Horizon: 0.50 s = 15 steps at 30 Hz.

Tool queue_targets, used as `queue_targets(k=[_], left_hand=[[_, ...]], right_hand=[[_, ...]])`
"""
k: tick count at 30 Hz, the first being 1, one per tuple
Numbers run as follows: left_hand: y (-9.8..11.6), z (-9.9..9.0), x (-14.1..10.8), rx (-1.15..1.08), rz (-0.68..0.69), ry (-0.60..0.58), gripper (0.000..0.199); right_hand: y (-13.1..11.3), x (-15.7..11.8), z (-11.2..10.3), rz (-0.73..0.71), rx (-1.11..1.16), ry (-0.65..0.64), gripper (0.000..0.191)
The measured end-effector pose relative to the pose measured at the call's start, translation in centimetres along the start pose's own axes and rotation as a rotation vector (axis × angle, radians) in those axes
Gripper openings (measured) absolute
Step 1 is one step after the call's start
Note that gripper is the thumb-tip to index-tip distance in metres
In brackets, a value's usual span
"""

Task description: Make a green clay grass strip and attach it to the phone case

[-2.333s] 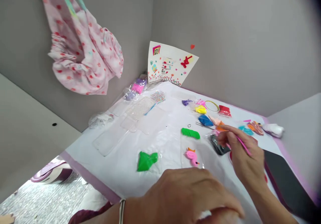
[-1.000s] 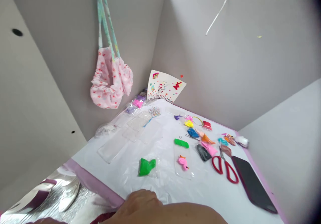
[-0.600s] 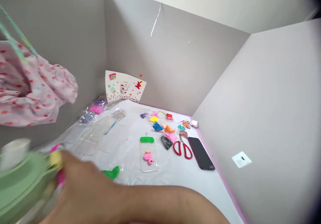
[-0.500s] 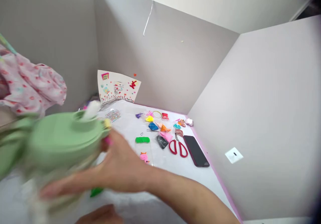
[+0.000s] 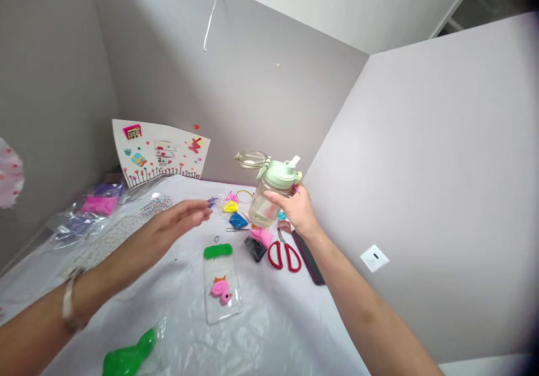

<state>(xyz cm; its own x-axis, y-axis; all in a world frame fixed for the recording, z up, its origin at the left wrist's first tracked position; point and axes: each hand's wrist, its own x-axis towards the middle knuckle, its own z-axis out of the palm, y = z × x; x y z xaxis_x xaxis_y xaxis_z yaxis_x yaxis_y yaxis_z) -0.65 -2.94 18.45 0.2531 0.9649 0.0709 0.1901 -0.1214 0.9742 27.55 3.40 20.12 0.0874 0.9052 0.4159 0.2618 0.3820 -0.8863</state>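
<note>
Bottle [image 5: 261,205] is resting in your right hand [image 5: 301,210]: you are wrapping that hand round its right side, thumb lying along the clear body. It is standing nearly upright in the grip, its long axis tipping so that the green lid [image 5: 280,175] is leaning rightward and the base is pointing down and left. Just below the grip, a pink packet [image 5: 263,236] and red-handled scissors [image 5: 281,258] are lying, with a dark phone [image 5: 310,262] partly hiding behind your right forearm [image 5: 357,292]. Left of the grip, well apart from the bottle, you are holding your left hand [image 5: 181,219] out straight, fingers together and pinching nothing visible; the right is the nearer. Below and left of the grip, a clear case [image 5: 231,268] is bearing a pink duck [image 5: 221,290] and green strip [image 5: 218,251]. Farther left, a decorated card [image 5: 147,171] is standing. Your right fingertips are mostly hiding behind the bottle, a pink bit [image 5: 296,188] beside them is staying unclear, and whether the base is touching anything is hard to tell.
</note>
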Motion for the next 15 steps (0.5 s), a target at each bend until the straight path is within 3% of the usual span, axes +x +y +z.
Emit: queue_targets(k=[6, 12, 15], left_hand=[[4.6, 4.1, 12.9, -0.122, 0.151, -0.165, 0.063], [8.2, 6.7, 19.9, 0.112, 0.394, -0.088, 0.067], [9.0, 8.9, 22.9, 0.343, 0.545, -0.093, 0.054]], right_hand=[[1.3, 1.5, -0.5, 0.024, -0.116, -0.012, 0.059], [4.4, 5.0, -0.8, 0.072, -0.239, 0.076, 0.051], [6.4, 7.4, -0.5, 0.088, -0.297, 0.170, 0.055]])
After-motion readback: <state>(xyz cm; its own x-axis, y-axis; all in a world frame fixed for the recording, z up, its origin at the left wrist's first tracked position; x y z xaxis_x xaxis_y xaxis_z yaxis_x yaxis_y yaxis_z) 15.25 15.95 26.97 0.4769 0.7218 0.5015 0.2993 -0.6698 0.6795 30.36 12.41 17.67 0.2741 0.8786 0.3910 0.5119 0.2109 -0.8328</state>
